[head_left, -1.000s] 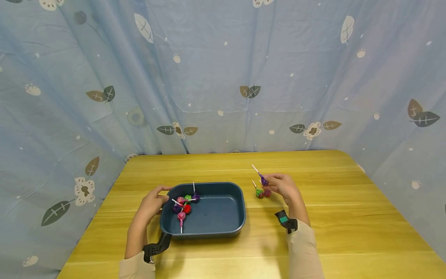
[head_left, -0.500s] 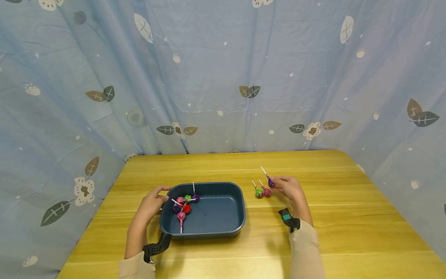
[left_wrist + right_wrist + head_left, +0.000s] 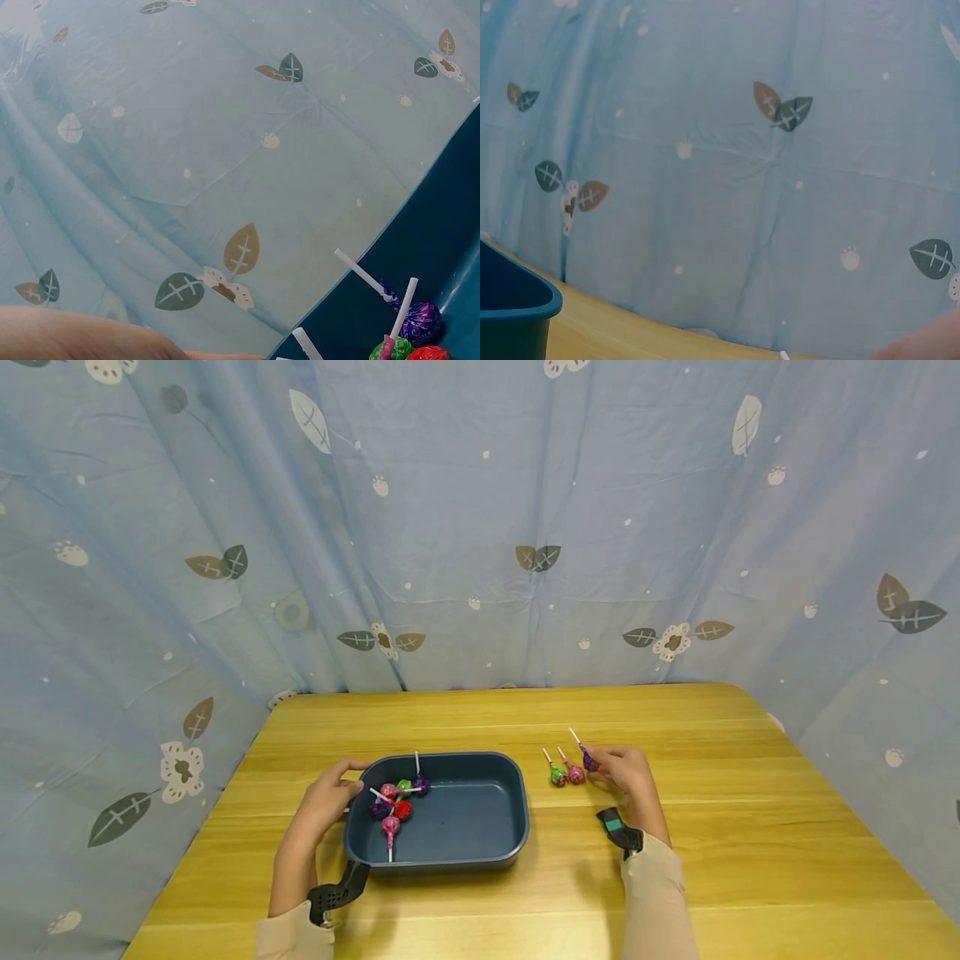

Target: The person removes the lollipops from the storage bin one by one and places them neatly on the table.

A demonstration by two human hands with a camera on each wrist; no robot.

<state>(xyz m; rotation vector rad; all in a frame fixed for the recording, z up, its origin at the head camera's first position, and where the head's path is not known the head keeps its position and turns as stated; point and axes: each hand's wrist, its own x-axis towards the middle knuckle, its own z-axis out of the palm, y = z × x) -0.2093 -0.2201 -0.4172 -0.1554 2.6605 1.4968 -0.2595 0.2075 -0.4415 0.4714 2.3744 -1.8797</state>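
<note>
One purple lollipop [image 3: 588, 761], any lettering illegible, is pinched by right grip [image 3: 626, 773], left grip [image 3: 327, 795] clasping tray [image 3: 468, 827].

Shows no legible text, label, brand, number or sign on tray [image 3: 468, 827], lollipops [image 3: 575, 774], table [image 3: 750, 843] or curtain [image 3: 450, 485].
</note>
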